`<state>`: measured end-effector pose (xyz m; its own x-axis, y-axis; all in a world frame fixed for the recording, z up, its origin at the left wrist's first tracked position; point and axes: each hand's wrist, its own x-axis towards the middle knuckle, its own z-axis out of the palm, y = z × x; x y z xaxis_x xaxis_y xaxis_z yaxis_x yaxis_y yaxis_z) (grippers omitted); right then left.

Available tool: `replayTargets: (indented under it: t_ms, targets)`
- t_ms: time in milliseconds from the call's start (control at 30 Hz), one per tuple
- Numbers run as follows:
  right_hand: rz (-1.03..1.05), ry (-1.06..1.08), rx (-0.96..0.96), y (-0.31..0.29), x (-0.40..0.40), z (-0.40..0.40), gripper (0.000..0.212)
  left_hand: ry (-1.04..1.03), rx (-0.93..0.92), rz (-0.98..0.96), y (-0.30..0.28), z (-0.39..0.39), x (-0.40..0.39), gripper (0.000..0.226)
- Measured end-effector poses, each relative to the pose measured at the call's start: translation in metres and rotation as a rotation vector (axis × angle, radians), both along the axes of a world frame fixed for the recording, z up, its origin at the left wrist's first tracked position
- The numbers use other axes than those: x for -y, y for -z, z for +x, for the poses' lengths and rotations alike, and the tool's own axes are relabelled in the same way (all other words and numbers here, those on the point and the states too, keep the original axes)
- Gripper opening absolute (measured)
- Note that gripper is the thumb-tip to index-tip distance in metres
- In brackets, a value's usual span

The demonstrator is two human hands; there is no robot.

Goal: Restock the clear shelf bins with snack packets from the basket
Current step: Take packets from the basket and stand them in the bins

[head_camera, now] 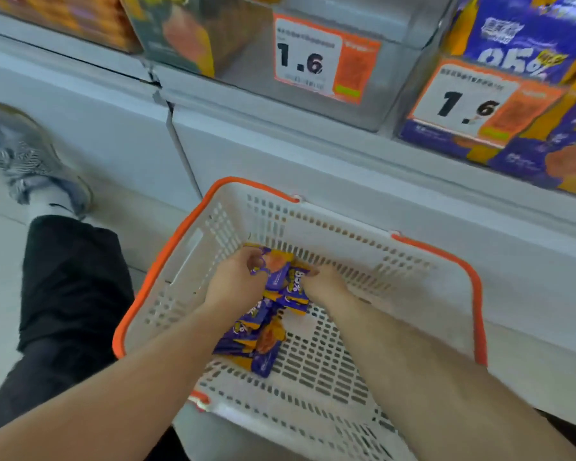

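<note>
Both my hands are down in the basket. My left hand has its grip curled round a purple-and-orange snack packet, fingers hooked over its top edge. My right hand pinches the neighbouring packet at its upper corner, knuckles up against the far slotted wall. The two packets touch between my hands. Below my wrists lies a loose pile of packets on the basket floor, near the middle, with bare perforated floor open to the right and toward me. The orange rim runs round the sides. Above, past the white ledge, the middle clear bin looks mostly hollow behind its price tag. The right bin is packed with purple packets. My leg and shoe stretch left along the floor.
</note>
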<state>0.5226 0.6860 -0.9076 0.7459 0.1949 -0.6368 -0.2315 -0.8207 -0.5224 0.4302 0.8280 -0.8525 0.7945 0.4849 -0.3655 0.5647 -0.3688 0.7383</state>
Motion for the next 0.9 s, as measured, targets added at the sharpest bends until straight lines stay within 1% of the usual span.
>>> replayTargets:
  t_ms: [67, 100, 133, 200, 267, 367, 400, 433, 467, 500, 533, 633, 667, 800, 867, 900]
  targets:
    - [0.073, 0.312, -0.202, 0.027, -0.002, -0.012, 0.009, -0.011, -0.045, -0.005, 0.009, -0.005, -0.007, 0.041]
    - [0.111, 0.448, -0.282, 0.039, -0.002, -0.017, 0.01, -0.013, -0.061, -0.005, 0.014, -0.008, -0.01, 0.041]
    - [0.143, 0.538, -0.355, 0.05, -0.001, -0.021, 0.016, -0.019, -0.075, -0.004, 0.018, -0.011, -0.013, 0.042]
    - [0.176, 0.647, -0.445, 0.067, -0.002, -0.026, 0.024, -0.04, -0.106, -0.007, 0.024, -0.015, -0.016, 0.04]
    - [0.195, 0.731, -0.448, 0.087, -0.003, -0.027, 0.03, -0.051, -0.138, -0.023, 0.028, -0.017, -0.017, 0.038]
    - [0.175, 0.745, -0.391, 0.117, 0.002, -0.026, 0.043, -0.03, -0.153, -0.031, 0.028, -0.019, -0.014, 0.037]
    - [0.182, 0.733, -0.391, 0.12, 0.004, -0.027, 0.042, -0.017, -0.156, -0.032, 0.028, -0.019, -0.012, 0.037]
    - [0.166, 0.724, -0.386, 0.12, 0.006, -0.027, 0.036, -0.001, -0.157, -0.028, 0.028, -0.018, -0.011, 0.036]
    - [0.156, 0.715, -0.393, 0.112, 0.009, -0.028, 0.026, 0.015, -0.16, -0.026, 0.027, -0.016, -0.009, 0.035]
    - [0.13, 0.67, -0.393, 0.102, 0.013, -0.027, 0.015, 0.032, -0.162, -0.025, 0.026, -0.015, -0.007, 0.036]
    - [0.086, 0.608, -0.373, 0.092, 0.02, -0.026, 0.011, 0.049, -0.164, -0.029, 0.025, -0.013, -0.004, 0.036]
    - [-0.081, 0.263, -0.257, 0.053, 0.052, -0.009, 0.025, 0.136, -0.159, -0.039, 0.021, -0.008, 0.013, 0.04]
    - [-0.11, 0.156, -0.248, 0.034, 0.064, -0.003, 0.026, 0.167, -0.156, -0.051, 0.018, -0.006, 0.02, 0.042]
    - [-0.194, -0.204, -0.227, -0.056, 0.097, 0.019, 0.017, 0.277, -0.145, -0.12, 0.006, 0.003, 0.05, 0.048]
    - [-0.204, -0.307, -0.197, -0.097, 0.108, 0.025, 0.026, 0.284, -0.131, -0.172, -0.003, 0.007, 0.063, 0.053]
    - [-0.205, -0.326, -0.188, -0.116, 0.113, 0.025, 0.031, 0.286, -0.121, -0.229, -0.009, 0.008, 0.07, 0.058]
